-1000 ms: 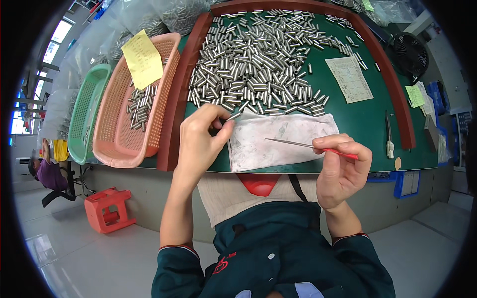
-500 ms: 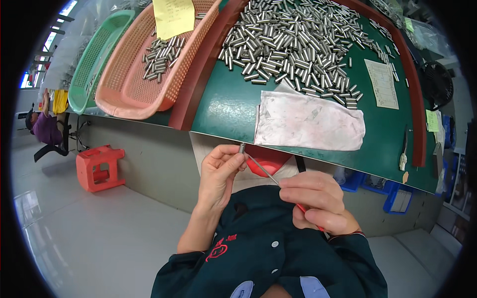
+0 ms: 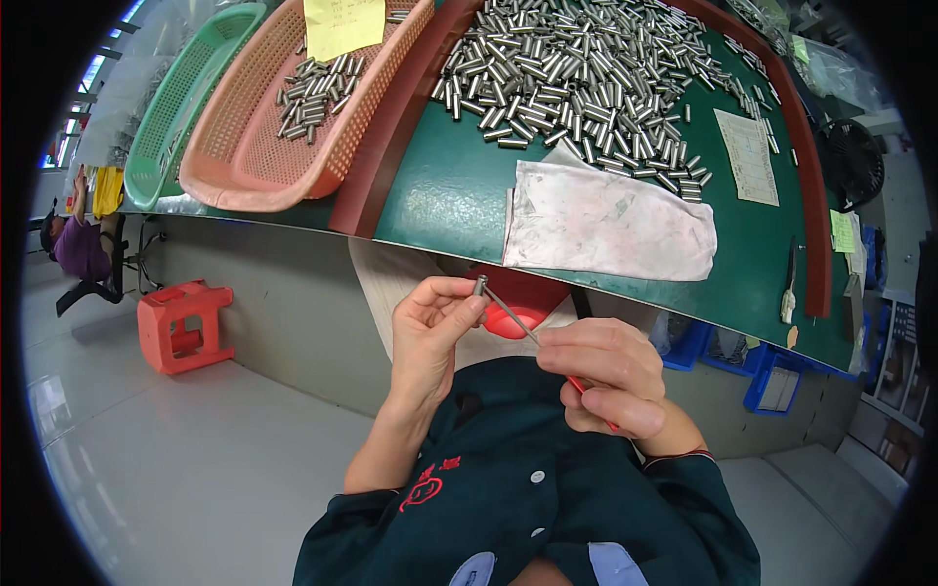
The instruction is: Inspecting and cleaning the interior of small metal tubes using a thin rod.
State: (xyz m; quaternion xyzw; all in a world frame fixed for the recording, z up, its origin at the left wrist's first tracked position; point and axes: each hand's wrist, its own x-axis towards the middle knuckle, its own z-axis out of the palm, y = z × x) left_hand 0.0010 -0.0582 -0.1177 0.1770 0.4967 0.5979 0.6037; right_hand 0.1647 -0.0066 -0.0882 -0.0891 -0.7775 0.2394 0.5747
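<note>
My left hand (image 3: 430,327) pinches a small metal cylinder (image 3: 480,285) upright between thumb and fingers, just off the table's front edge. In my right hand (image 3: 611,376) is a thin metal rod-shaped tool with a red handle (image 3: 578,387); its shaft (image 3: 510,314) slants up to the left. The tool's tip meets the cylinder at or near its top; the exact contact is too small to make out. A large heap of similar metal cylinders (image 3: 576,83) lies on the green table (image 3: 440,210). Before it rests a stained white cloth (image 3: 611,225).
A pink basket (image 3: 264,186) with some cylinders and a yellow note stands left, beside a green basket (image 3: 161,146). Dark red rails (image 3: 391,137) border the tabletop. A paper slip (image 3: 747,156) and a knife (image 3: 789,293) lie right. A red stool (image 3: 186,327) stands on the floor.
The view has shifted slightly, so the table and baskets sit a little higher. Both hands keep their grips, with the tool still against the cylinder; my right hand appears slightly nearer the left one.
</note>
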